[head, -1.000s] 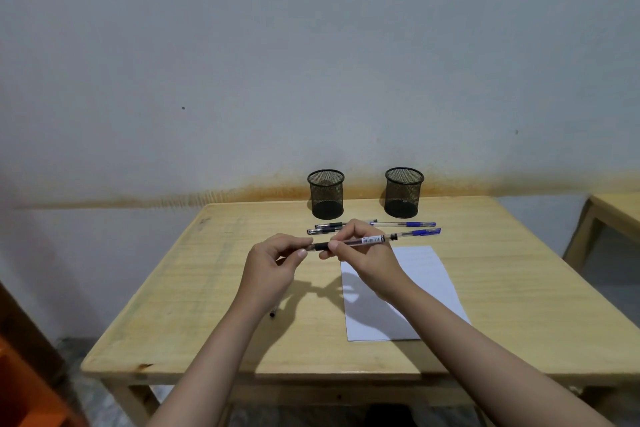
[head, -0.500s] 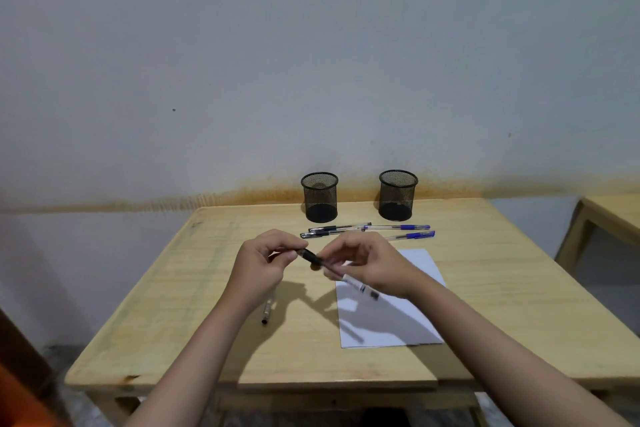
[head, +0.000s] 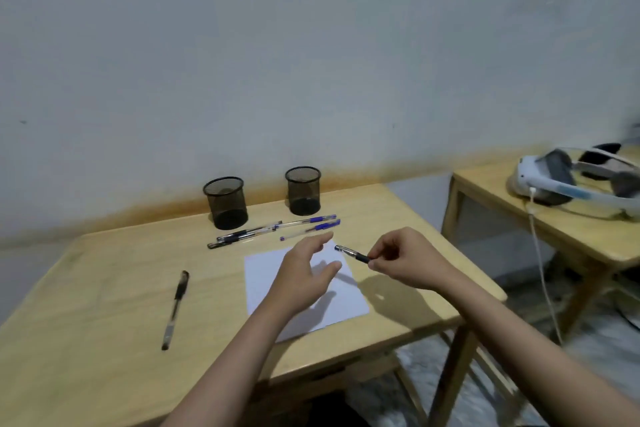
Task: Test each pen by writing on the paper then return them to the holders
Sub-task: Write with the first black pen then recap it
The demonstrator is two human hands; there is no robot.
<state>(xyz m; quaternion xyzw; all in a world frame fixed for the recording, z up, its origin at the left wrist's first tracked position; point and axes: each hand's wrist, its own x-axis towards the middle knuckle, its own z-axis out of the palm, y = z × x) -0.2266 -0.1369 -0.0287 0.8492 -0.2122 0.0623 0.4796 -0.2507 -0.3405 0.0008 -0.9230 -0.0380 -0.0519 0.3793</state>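
My right hand (head: 405, 263) is shut on a black pen (head: 351, 253), held above the right edge of the white paper (head: 259, 270) with its tip pointing left. Just left of that tip, my left hand (head: 304, 274) hovers over the paper with fingers apart, holding nothing. Two black mesh holders (head: 227, 203) (head: 304, 191) stand at the back of the wooden table (head: 104, 288); I see nothing sticking out of either. In front of them lie black pens (head: 242, 236) and blue pens (head: 311, 224) in a loose row. Another black pen (head: 175, 308) lies alone at the left.
At the right, a second wooden table (head: 502, 198) carries a white headset (head: 571, 180), whose white cable (head: 540, 253) hangs toward the floor. A gap separates the two tables. A wall runs right behind the holders.
My left hand has let go of the pen and opened over the paper. My right hand has carried the pen to the right. The view has swung to the right.
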